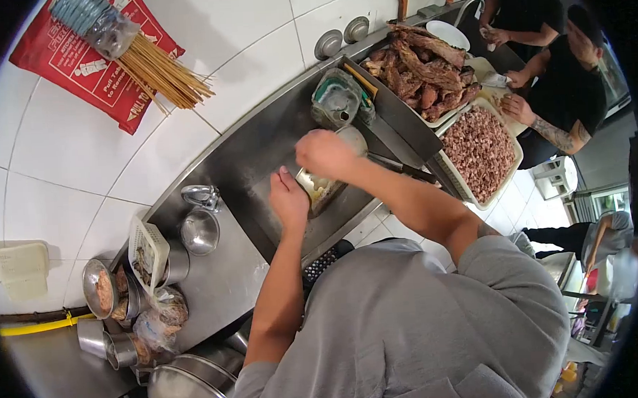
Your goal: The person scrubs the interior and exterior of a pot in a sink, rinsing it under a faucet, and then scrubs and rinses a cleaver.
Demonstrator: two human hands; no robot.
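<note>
- The sink (274, 155) is a deep steel box with straight walls. Its near edge runs just under the left hand (289, 198).
- There is bare steel floor in the sink to the left of the hands, so there is some open room there.
- Behind the hands the room is tight. A plastic jug (336, 99) sits at the back of the sink, near the right hand (324, 154).
- To the right, a dark rim stands between the sink and a tray of big meat pieces (427, 70). A tray of chopped meat (479, 151) lies just next to that.
- A metal tub (320, 187) sits low in the sink, tipped a bit. Pale stuff shows inside it.
- The left hand presses on the tub's left edge, with fingers wrapped over the rim.
- The right hand is just above the tub's far end. It is curled into a fist. I cannot tell if it grips anything.
- So the tub is between both hands, touching the left one.
- Other people's hands work past the trays, well apart.
</note>
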